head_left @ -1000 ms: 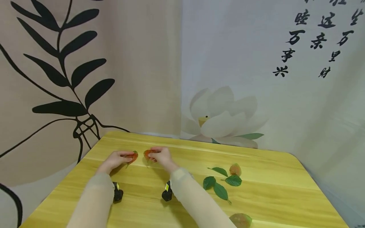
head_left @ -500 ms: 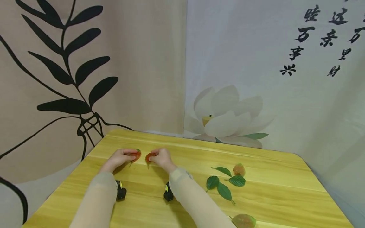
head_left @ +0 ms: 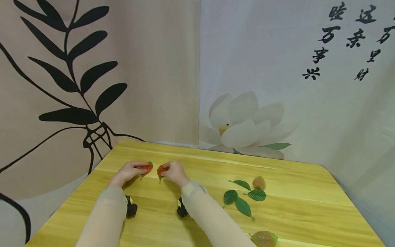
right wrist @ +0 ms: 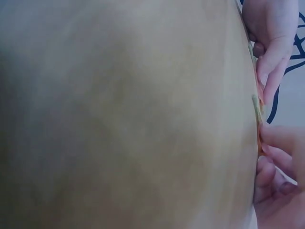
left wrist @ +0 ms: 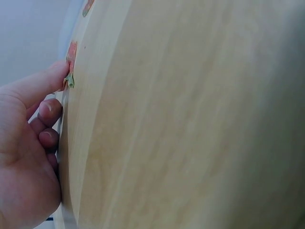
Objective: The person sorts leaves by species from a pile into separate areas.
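Toward the back left of the table, my left hand point(head_left: 127, 172) pinches a red leaf point(head_left: 149, 167) with a green tip between thumb and fingers. A short gap to its right, my right hand point(head_left: 176, 173) pinches a second red leaf point(head_left: 160, 170), whose thin stem points toward me. Both leaves lie low at the tabletop. From the left wrist, the thumb covers part of the held leaf point(left wrist: 72, 51), its green end showing below. In the right wrist view the two hands face each other at the table's edge, the leaves seen edge-on.
Several green leaves point(head_left: 243, 207) lie right of centre on the wooden table point(head_left: 293, 192), beside an orange-red leaf point(head_left: 259, 183). A larger reddish-green leaf point(head_left: 264, 238) lies at the front. Behind the table hangs a printed curtain point(head_left: 160, 75).
The head view has shifted slightly. Both hands keep hold of their leaves in nearly the same spot; the right leaf has tilted a little more upright in the head view.
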The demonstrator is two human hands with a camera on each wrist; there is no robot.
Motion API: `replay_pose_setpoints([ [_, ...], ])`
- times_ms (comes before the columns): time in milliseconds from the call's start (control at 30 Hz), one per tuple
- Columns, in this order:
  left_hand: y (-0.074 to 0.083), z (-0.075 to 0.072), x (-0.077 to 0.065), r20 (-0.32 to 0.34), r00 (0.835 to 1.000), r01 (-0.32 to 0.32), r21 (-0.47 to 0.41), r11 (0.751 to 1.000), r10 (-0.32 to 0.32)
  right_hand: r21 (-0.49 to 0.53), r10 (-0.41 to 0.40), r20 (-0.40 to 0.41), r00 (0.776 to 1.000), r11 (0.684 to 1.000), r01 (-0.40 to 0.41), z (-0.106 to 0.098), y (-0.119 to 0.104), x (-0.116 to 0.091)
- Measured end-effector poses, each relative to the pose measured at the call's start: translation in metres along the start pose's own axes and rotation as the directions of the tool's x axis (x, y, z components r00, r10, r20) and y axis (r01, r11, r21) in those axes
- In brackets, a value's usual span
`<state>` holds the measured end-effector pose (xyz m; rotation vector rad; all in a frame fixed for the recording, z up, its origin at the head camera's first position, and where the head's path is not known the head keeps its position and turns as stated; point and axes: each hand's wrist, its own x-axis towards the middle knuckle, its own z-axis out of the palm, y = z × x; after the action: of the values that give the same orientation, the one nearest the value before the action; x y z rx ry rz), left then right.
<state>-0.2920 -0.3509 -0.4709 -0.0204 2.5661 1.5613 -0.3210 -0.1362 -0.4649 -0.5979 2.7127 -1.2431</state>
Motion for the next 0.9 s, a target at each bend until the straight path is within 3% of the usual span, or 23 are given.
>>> replay_pose_setpoints([
  [367, -0.001, -0.002, 0.002, -0.001, 1.0, 0.004, -0.01, 1.0, -0.004, -0.087, -0.065, 0.012, 0.998, 0.994, 0.066, -0.003, 0.0, -0.001],
  [900, -0.004, -0.011, 0.003, 0.02, 1.0, 0.022, -0.125, 0.992, -0.02, 0.119, -0.046, 0.022, 0.999, 0.992, 0.043, -0.005, 0.002, 0.0],
])
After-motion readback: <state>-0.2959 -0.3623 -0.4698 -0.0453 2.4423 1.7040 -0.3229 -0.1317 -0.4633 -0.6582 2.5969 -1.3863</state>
